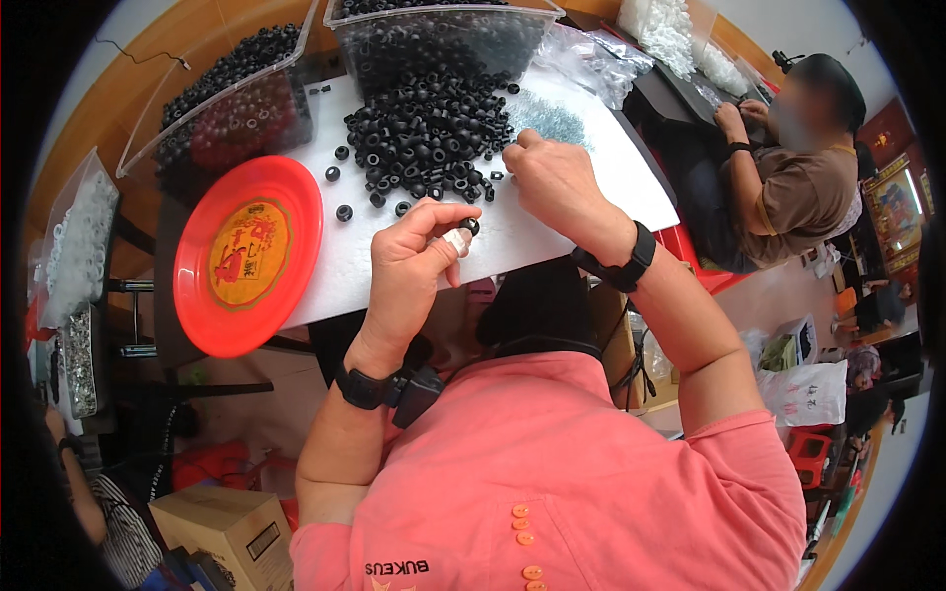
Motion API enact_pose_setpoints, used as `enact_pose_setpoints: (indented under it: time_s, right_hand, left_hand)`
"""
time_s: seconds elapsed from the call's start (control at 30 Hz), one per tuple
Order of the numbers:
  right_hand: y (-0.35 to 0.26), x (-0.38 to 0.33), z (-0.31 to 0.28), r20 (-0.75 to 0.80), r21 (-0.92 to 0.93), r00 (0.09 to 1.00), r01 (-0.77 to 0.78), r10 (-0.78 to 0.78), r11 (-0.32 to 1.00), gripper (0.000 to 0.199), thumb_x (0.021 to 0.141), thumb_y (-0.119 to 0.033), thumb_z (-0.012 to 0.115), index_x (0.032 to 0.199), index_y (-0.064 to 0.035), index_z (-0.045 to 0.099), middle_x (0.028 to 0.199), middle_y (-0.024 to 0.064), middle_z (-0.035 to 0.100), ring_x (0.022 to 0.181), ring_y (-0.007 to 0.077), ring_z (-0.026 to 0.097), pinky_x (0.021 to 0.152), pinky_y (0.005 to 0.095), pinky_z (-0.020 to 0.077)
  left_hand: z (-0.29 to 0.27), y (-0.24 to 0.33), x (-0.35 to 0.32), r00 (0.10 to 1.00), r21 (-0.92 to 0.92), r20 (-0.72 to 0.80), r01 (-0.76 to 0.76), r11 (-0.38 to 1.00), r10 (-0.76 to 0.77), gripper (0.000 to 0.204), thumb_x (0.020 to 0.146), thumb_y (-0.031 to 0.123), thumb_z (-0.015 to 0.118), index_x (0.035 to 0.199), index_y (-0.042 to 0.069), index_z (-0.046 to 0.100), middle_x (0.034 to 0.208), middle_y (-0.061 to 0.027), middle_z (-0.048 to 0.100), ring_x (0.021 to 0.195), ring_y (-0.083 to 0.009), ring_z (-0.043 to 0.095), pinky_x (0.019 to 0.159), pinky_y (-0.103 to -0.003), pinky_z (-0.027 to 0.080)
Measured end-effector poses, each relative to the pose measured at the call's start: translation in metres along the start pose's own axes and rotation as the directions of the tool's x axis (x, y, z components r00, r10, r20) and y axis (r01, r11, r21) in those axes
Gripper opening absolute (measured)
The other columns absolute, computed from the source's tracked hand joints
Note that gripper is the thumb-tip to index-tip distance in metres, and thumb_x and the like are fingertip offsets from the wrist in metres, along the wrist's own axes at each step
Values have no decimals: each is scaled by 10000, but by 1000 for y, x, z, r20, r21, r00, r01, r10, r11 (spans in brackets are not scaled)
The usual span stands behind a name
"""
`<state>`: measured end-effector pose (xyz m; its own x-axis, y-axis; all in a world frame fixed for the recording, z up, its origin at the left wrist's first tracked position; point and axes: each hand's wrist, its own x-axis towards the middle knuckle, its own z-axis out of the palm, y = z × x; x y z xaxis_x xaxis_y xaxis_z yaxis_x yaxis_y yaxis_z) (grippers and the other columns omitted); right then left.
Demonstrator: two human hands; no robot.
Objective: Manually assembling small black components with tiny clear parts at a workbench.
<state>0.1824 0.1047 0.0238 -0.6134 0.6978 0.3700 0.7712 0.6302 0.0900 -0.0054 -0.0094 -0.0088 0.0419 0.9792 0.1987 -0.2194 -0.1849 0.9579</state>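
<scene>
Pink shirt [581,473] cloth, soft and creased with small orange buttons, fills the near edge, and both bare forearms rise from it to the white board [601,167] that serves as a worktop. That board looks flat and matt, propped at a slant over the lap so the parts stay within reach. Clear plastic bins [439,39] stand along its far edge, thin-walled and glossy, heaped with stock. A red plate [246,256], round, smooth and shiny with a yellow centre, sits at the board's left, apparently kept handy as a tray. A pile of black rings [434,128], dull and rubbery-looking, each a short tube with a hole, lies spread in the middle of the board just ahead of the hands. The right hand [562,182] is curled, fingers bent down onto the board at the pile's edge; whether it pinches a ring I cannot tell. The left hand [419,261] is closed in a pinch, thumb and fingertips holding a small pale piece [457,239] with one black ring [472,226] at its tip, raised off the board, seemingly for a closer look. Black bands wrap both wrists.
</scene>
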Motion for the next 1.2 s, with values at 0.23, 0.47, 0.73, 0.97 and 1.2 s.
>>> enact_pose_setpoints:
  time_s: [0.23,0.47,0.73,0.97,1.2]
  right_hand:
    - [6,-8,-2,8,12,1000,10,-10,1000,132,815,-51,572,856,-23,694,900,156,679,760,363,696,661,463,550]
    - [3,-27,-7,12,291,997,-80,80,953,110,783,-46,612,823,-46,715,904,131,687,817,360,690,692,458,539]
    - [1,-40,0,-129,169,985,-94,116,981,88,798,-82,641,802,-76,729,867,84,671,852,299,659,741,427,522]
    - [10,-48,7,-204,262,977,-12,68,965,52,782,-101,708,827,-120,727,865,42,651,912,265,628,780,397,465]
    - [-3,-51,4,-401,384,905,25,143,923,150,761,-74,735,898,-132,713,855,40,628,863,266,615,727,397,449]
  left_hand:
    - [1,-1,0,1000,-25,-23,20,999,-21,250,941,-47,590,1171,-49,686,937,-37,627,772,-83,581,583,-214,472]
    - [4,1,1,998,-36,-62,32,999,-34,232,931,-19,606,1139,-14,707,845,-19,617,630,-63,541,585,-206,454]
    - [6,7,3,995,-42,-76,68,997,-71,229,934,-18,613,1145,-31,701,892,-49,656,655,-75,557,582,-213,468]
    - [21,26,1,992,-81,-20,119,990,-121,249,954,0,602,1182,-77,664,938,-96,672,733,-109,590,585,-227,483]
    - [20,12,10,980,-133,-11,194,972,-197,253,961,11,596,1189,-85,648,952,-108,675,741,-118,608,557,-235,489]
